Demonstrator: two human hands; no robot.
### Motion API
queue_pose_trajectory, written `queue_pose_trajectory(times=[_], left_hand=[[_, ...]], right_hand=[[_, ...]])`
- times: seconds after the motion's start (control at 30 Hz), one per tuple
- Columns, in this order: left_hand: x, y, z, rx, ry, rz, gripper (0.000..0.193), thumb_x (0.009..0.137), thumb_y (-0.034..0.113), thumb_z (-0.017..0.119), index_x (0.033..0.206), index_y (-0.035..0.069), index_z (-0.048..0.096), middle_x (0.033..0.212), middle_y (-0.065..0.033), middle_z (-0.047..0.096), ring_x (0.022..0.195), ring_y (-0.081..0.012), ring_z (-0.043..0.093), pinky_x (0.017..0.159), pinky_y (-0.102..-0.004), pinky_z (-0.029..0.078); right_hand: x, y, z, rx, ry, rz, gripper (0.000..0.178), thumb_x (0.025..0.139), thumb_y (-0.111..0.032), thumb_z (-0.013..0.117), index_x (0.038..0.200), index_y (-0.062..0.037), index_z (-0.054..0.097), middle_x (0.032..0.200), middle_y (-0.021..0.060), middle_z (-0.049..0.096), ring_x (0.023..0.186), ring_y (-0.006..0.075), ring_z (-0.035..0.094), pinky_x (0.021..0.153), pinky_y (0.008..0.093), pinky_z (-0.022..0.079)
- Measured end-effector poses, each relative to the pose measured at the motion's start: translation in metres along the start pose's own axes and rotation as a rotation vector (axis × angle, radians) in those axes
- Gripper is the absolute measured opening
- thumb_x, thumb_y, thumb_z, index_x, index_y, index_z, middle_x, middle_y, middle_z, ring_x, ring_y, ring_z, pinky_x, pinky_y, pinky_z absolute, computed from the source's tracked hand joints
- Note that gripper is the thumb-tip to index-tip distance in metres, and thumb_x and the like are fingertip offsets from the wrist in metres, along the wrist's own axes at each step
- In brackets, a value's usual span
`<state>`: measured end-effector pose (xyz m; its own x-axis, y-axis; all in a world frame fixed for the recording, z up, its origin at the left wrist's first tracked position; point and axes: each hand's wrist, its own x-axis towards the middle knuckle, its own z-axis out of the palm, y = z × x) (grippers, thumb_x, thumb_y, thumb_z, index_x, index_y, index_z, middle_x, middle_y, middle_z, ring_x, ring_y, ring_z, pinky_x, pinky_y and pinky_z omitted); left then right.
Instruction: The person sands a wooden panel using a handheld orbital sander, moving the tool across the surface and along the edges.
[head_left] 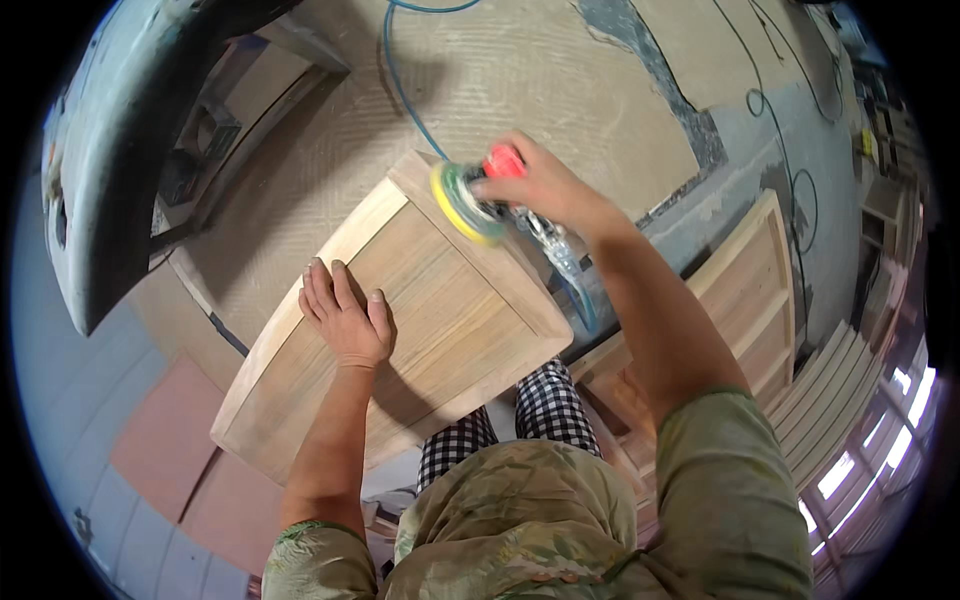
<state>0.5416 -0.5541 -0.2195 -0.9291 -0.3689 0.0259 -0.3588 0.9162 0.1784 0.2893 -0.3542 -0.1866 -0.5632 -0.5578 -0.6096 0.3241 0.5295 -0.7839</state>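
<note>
Bright, lower-right glare, shadow on wooden panel [440, 285], blurred sander [468, 205], bent edges

grey floor [690, 236], tan sheeting [560, 90] on it, thin looped hose [816, 205]

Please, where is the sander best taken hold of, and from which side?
Probably grip the sander by its red top, coming from the right, where the right hand is: the wide, yellow-edged pad lies on the opposite, left side.

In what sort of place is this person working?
Most likely a woodworking shop: the right hand holds a round sander with a yellow-and-green pad at a pale, framed wooden panel, and another pale wooden panel with crossbars is at the right.
</note>
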Motion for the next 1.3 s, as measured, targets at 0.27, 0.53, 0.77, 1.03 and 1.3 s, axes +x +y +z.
queue_pose_trajectory(times=[0.27,0.53,0.77,1.03,1.3], left_hand=[[-0.004,0.032,0.008,0.061,-0.009,0.006,0.066,0.086,0.035,0.050,0.137,-0.001,0.034,0.144,-0.0238,0.028,0.137,-0.0402,0.018,0.112,-0.0531,0.008],[-0.002,0.033,0.010,0.091,-0.005,0.025,0.062,0.089,0.035,0.046,0.138,-0.002,0.033,0.147,-0.0233,0.024,0.139,-0.0371,0.016,0.113,-0.0503,0.008],[-0.003,0.033,0.014,0.111,0.023,0.036,0.063,0.090,0.035,0.045,0.141,0.001,0.031,0.149,-0.0208,0.023,0.140,-0.0359,0.015,0.113,-0.0499,0.008],[-0.004,0.037,0.021,0.138,0.041,0.039,0.062,0.093,0.038,0.043,0.143,0.003,0.030,0.149,-0.0196,0.024,0.140,-0.0337,0.016,0.114,-0.0480,0.010],[-0.004,0.030,0.017,0.186,0.020,0.035,0.063,0.093,0.039,0.041,0.143,0.001,0.029,0.150,-0.0203,0.022,0.141,-0.0339,0.015,0.114,-0.0478,0.010]], right_hand=[[-0.117,0.109,-0.049,0.034,0.041,0.270,0.054,0.069,-0.032,0.078,0.110,-0.0044,0.055,0.097,0.0070,0.057,0.092,0.0162,0.054,0.079,0.0309,0.044],[-0.240,0.138,0.083,-0.493,0.729,-0.117,0.057,0.063,-0.021,0.079,0.111,-0.0043,0.053,0.104,0.0149,0.055,0.094,0.0328,0.058,0.080,0.0376,0.050],[-0.171,0.065,0.051,-0.676,0.482,-0.057,0.047,0.072,-0.019,0.068,0.117,-0.0155,0.055,0.109,0.0139,0.052,0.096,0.0388,0.059,0.075,0.0462,0.052],[-0.176,0.160,-0.038,0.280,0.334,0.236,0.057,0.070,-0.032,0.078,0.113,-0.0048,0.053,0.099,0.0090,0.059,0.092,0.0190,0.056,0.083,0.0340,0.045],[-0.246,0.145,0.164,-0.328,0.998,-0.066,0.061,0.065,-0.024,0.080,0.117,-0.0115,0.051,0.108,0.0137,0.053,0.093,0.0288,0.062,0.074,0.0383,0.054]])
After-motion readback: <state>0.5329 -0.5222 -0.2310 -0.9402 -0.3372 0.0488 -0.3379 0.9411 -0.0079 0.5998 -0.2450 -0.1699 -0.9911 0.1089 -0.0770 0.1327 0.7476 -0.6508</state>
